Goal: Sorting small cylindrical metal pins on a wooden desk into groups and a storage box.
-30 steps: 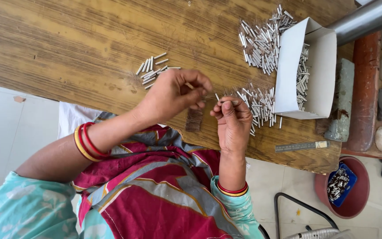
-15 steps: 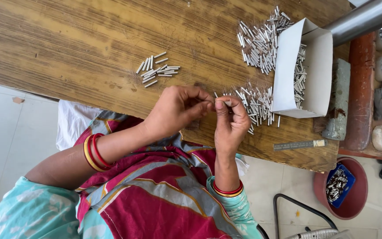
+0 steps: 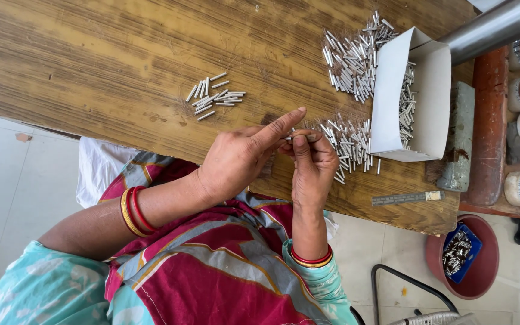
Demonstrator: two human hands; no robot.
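My left hand (image 3: 242,157) and my right hand (image 3: 313,161) meet over the near edge of the wooden table (image 3: 103,54). Between thumb and fingers, my right hand pinches a small thin metal pin (image 3: 295,136). My left hand touches the same pin, its index finger stretched out straight. Just right of my hands lies a loose pile of small silver pins (image 3: 349,144). A smaller bunch of pins (image 3: 213,97) rests on the table to the left, beyond my left hand. Both wrists wear red and gold bangles.
An open white cardboard box (image 3: 428,96) with pins inside stands at the right, and another pin heap (image 3: 356,57) lies behind it. A metal ruler (image 3: 405,197) lies near the table's corner. On the floor sits a red tub (image 3: 482,271) with metal parts.
My hands have drawn together around the pin. My left index finger has straightened out.
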